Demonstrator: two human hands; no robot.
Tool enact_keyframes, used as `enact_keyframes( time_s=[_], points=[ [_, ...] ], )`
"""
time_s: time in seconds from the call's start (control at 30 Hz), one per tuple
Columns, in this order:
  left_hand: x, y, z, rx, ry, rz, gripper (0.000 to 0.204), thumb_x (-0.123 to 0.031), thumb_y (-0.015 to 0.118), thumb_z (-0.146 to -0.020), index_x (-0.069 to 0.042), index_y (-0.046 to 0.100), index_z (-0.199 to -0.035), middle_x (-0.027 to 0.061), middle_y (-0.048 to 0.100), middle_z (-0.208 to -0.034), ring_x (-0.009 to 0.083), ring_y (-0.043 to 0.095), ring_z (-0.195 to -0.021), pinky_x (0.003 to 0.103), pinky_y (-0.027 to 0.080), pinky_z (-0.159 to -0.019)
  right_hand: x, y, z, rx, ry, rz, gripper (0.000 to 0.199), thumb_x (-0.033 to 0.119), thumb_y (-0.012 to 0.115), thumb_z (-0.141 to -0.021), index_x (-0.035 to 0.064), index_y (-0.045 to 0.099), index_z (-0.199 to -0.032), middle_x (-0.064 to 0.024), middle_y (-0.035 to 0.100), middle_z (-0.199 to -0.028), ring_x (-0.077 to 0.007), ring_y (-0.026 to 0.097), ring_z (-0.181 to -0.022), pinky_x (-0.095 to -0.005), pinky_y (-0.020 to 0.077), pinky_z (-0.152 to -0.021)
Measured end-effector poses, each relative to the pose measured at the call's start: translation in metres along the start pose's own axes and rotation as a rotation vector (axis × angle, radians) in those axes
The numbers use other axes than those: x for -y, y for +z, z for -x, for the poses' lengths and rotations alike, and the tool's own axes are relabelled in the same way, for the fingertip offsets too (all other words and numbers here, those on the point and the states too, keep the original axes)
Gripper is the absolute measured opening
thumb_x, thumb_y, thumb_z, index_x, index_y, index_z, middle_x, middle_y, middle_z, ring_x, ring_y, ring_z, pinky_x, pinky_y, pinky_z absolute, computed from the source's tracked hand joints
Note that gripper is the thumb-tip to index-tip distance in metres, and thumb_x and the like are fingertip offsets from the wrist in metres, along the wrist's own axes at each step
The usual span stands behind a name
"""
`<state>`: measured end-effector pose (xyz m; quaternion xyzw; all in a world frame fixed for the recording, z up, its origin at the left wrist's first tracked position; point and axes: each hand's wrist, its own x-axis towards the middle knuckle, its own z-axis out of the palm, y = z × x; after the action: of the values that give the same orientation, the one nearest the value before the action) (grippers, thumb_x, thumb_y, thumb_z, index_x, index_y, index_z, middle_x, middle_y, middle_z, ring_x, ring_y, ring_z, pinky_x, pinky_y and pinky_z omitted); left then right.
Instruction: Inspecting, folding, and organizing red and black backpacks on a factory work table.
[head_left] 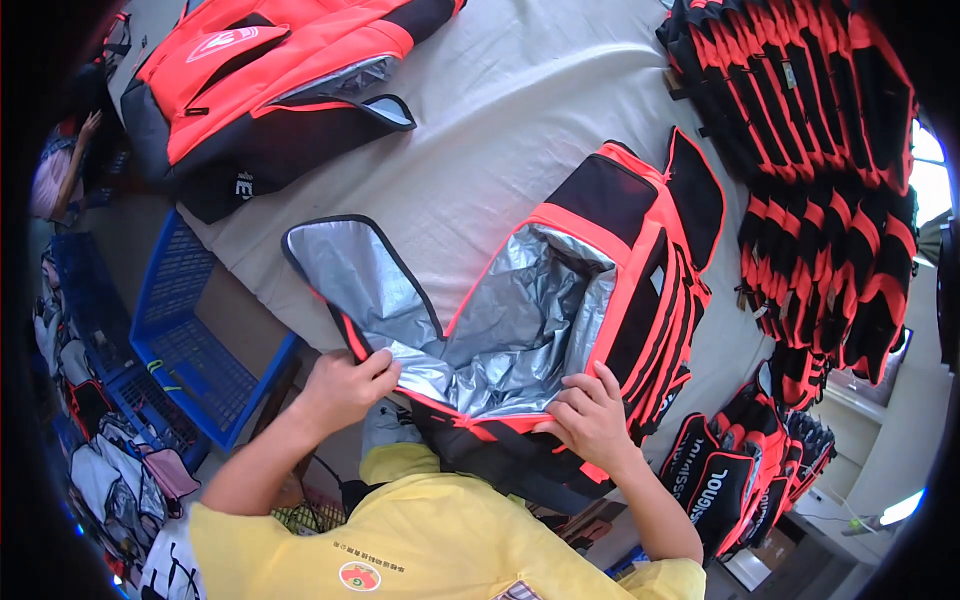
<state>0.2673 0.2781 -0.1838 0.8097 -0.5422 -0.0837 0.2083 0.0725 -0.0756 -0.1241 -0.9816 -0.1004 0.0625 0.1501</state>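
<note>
A black and red-orange bag lies at the table's near edge with its mouth toward me. Its silver foil lining is crumpled inside. The black-edged flap, silver on its inner face, is folded out to the left. My left hand pinches the rim of the opening at the near left corner. On the near right, my right hand grips the red-trimmed rim, thumb and fingers closed on it. A second black flap sticks out at the bag's far right.
Another red and black bag lies at the far left of the pale cloth-covered table. Stacked bags line the right side. Blue plastic crates stand left, beside piled goods. Another person's arm shows far left.
</note>
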Motion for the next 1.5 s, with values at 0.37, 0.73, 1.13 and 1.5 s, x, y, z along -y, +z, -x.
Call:
enact_keyframes(
  time_s=[0.37, 0.73, 1.13, 1.5],
  points=[
    [-0.038, -0.064, -0.092, 0.263, -0.434, 0.426, 0.038, -0.027, 0.079, -0.096, -0.005, 0.07, -0.125, 0.012, 0.071, -0.106, 0.0364, 0.073, -0.086, 0.048, 0.058, -0.072, 0.007, -0.002, -0.037, 0.037, 0.028, -0.131, 0.042, 0.042, 0.084, -0.088, 0.0122, 0.073, -0.115, -0.0073, 0.068, -0.124, -0.0308, 0.058, -0.138, -0.0576, 0.0388, -0.122],
    [-0.056, 0.166, -0.184, -0.13, -0.123, 0.47, 0.061, -0.024, 0.07, -0.095, 0.005, 0.056, -0.146, 0.0305, 0.047, -0.158, 0.0491, 0.041, -0.151, 0.06, 0.03, -0.127, -0.075, 0.042, -0.134, -0.16, 1.129, -0.199, 0.074, 0.02, 0.063, -0.092, 0.0003, 0.042, -0.16, -0.034, 0.073, -0.116, -0.0516, 0.072, -0.106, -0.0564, 0.0556, -0.096],
    [-0.014, 0.011, -0.024, 0.541, -0.002, 0.465, 0.041, -0.026, 0.077, -0.091, -0.011, 0.071, -0.129, 0.0132, 0.065, -0.143, 0.0335, 0.062, -0.132, 0.049, 0.05, -0.111, -0.075, 0.059, -0.117, -0.239, 1.145, -0.045, 0.064, 0.033, 0.062, -0.098, 0.017, 0.051, -0.158, -0.0276, 0.077, -0.109, -0.0502, 0.074, -0.097, -0.0586, 0.0562, -0.086],
    [0.019, -0.023, -0.039, 0.062, -0.072, 0.4, 0.026, -0.027, 0.083, -0.087, -0.008, 0.076, -0.103, 0.0113, 0.07, -0.124, 0.0353, 0.055, -0.141, 0.059, 0.04, -0.121, -0.04, 0.06, -0.115, -0.21, 1.075, -0.371, 0.086, 0.04, 0.069, -0.104, -0.0027, 0.029, -0.167, -0.029, 0.043, -0.167, -0.0418, 0.045, -0.154, -0.0445, 0.038, -0.125]
  ],
)
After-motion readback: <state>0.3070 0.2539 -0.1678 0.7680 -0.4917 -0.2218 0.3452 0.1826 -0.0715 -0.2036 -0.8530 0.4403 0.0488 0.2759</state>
